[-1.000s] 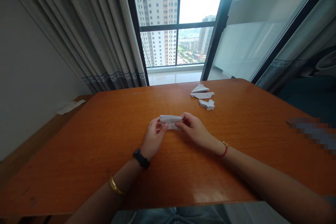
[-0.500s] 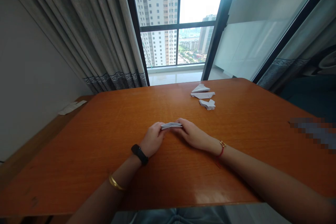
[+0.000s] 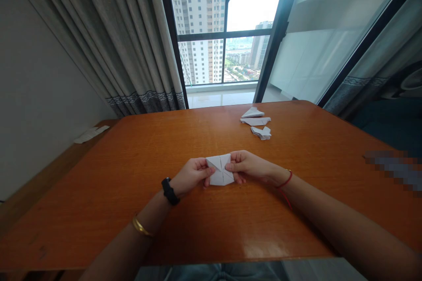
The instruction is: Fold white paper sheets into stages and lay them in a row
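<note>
Between my two hands is a small square of folded white paper (image 3: 221, 178), its creased flaps meeting near the middle and facing me. My left hand (image 3: 195, 173) pinches its left side, thumb on the front and fingers behind. On the right side, my right hand (image 3: 242, 167) grips it the same way, the thumb pressing close to the centre. The paper is held up over the wooden table (image 3: 148, 149). The fingers behind the paper are partly hidden.
Folded white paper pieces lie at the table's far side: a pointed one (image 3: 253, 113), a long flat one (image 3: 256, 121) and a small stack (image 3: 261, 133). Flat white paper (image 3: 91, 134) rests on a ledge at the left. A blurred-out object (image 3: 395, 169) is at the right edge.
The folded paper has tipped from nearly edge-on to showing its square face. Both hands have turned with it, and their thumbs now lie on its front.
</note>
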Motion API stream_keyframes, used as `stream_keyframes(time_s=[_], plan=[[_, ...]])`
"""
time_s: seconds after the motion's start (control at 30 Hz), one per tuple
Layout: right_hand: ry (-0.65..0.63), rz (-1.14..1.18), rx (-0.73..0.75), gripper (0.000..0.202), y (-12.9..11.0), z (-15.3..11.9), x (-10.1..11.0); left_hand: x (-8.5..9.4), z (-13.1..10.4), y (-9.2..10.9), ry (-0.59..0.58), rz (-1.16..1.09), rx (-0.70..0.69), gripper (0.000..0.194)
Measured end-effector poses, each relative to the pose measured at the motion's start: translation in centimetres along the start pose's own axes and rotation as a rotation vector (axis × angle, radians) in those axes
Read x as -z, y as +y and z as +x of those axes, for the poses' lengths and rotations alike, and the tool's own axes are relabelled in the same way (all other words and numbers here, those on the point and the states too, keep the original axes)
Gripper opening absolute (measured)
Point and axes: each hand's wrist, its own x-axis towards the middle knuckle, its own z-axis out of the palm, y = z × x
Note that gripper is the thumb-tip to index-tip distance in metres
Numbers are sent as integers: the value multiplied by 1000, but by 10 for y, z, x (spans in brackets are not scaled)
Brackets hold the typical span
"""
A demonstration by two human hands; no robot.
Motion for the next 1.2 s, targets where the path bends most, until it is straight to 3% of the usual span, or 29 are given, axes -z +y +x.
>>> stream_keyframes(time_s=[0.2, 0.3, 0.4, 0.47, 0.57, 0.67, 0.83, 1.0, 1.13, 1.2], plan=[[187, -92, 56, 36, -6, 3, -6, -2, 2, -2, 102, 24, -23, 33], [254, -173, 45, 35, -15, -5, 4, -3, 4, -6, 135, 50, 2, 34], [298, -216, -58, 35, -15, -26, 36, -6, 3, -7, 202, 175, -37, 34], [301, -205, -177, 35, -7, -45, 67, -8, 1, -7, 243, 369, -135, 28], [421, -189, -309, 34, 11, -70, 112, -11, -2, -5, 257, 636, -287, 19], [482, -240, -416, 32, 22, -82, 137, -13, -3, -5, 227, 660, -315, 19], [587, -448, -527, 23, 16, -76, 137, -11, -3, -8, 219, 654, -289, 20], [662, -706, -471, 16, 17, -65, 135, -10, -3, -8, 214, 655, -305, 19], [685, -844, -443, 24, 27, -65, 142, -11, -4, -6, 196, 738, -299, 20], [759, -919, -424, 36, 30, -68, 143, -11, -5, -5, 187, 779, -303, 21]])
